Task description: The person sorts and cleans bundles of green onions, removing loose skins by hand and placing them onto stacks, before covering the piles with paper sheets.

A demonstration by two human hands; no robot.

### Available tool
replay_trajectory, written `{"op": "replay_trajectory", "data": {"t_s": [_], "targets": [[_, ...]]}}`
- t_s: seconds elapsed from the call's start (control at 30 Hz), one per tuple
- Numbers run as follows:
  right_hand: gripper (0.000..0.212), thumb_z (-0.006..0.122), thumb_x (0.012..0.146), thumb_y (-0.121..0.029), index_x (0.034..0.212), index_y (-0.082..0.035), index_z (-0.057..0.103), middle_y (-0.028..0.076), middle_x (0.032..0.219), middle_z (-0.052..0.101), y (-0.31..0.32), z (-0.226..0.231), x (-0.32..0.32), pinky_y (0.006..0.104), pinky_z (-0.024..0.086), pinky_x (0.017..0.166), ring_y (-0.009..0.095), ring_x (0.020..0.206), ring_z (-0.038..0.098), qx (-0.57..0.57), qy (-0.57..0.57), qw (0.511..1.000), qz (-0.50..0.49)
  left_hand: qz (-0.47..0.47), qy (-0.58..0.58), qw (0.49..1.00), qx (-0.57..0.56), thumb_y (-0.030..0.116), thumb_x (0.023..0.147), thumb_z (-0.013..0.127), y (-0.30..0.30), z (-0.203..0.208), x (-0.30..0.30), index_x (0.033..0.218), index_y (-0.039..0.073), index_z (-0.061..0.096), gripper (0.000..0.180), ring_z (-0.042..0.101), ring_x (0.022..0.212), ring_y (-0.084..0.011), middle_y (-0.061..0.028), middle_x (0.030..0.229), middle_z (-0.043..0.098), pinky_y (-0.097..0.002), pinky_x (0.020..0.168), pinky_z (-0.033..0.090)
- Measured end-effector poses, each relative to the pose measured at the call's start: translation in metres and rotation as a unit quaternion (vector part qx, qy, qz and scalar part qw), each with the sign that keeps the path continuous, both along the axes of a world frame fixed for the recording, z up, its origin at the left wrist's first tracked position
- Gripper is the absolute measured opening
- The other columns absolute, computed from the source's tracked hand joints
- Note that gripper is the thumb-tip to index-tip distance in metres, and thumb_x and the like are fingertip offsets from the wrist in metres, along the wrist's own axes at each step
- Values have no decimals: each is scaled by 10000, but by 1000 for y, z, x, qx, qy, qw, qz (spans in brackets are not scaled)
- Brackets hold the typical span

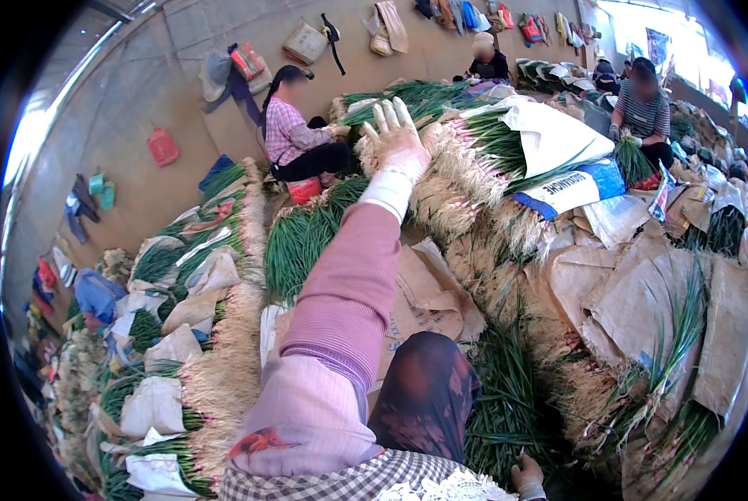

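Observation:
My left arm, in a pink ribbed sleeve, stretches far forward. My left hand (400, 149), in a pale, dirty glove, has its fingers spread in front of the root ends of stacked spring onions (457, 171); whether it touches them I cannot tell. Nothing shows in its grasp. Low at the bottom edge, my right hand (527, 474), with a white cuff, is partly cut off, its fingers bent together. What it holds, if anything, is hidden. Loose green onion leaves (507, 401) lie beside it.
A person in a dark patterned headscarf (424, 392) is very close below my arm. Onion rows (223, 359) run along the left. Sacking (624, 284) covers the right-hand pile. White sheeting (557, 134) tops the stack. Co-workers (286, 129) sit beyond.

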State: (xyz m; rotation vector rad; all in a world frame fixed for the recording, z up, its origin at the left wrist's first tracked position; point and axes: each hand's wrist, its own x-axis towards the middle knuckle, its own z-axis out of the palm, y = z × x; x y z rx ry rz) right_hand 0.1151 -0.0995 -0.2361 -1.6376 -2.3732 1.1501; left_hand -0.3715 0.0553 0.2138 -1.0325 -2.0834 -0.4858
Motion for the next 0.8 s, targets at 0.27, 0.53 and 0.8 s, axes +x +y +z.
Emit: {"op": "replay_trajectory", "data": {"t_s": [0.27,0.53,0.8], "targets": [[363,531,661,-253,975,-70,545,170,919,554,3,2,2,396,411,782,330,902,510,-4,0,1000,-5,-142,-19,989,-24,551,785,346,-4,-91,82,1304,-31,66,828,65,1261,-353,-224,1343,143,-482,1004,35],[339,539,673,-229,975,-76,551,159,955,551,3,5,1,383,408,801,314,925,509,-11,-22,1000,-17,-176,-51,978,-97,491,764,436,-8,-148,108,1302,-15,127,801,89,1257,-343,-207,1332,182,-473,1004,55],[354,532,680,-220,1005,-79,543,157,974,548,-1,19,-6,378,401,821,308,941,506,-22,-40,998,-32,-187,-69,969,-145,443,761,453,-15,-152,109,1302,19,175,741,93,1255,-343,-199,1314,229,-476,1006,56]]}}
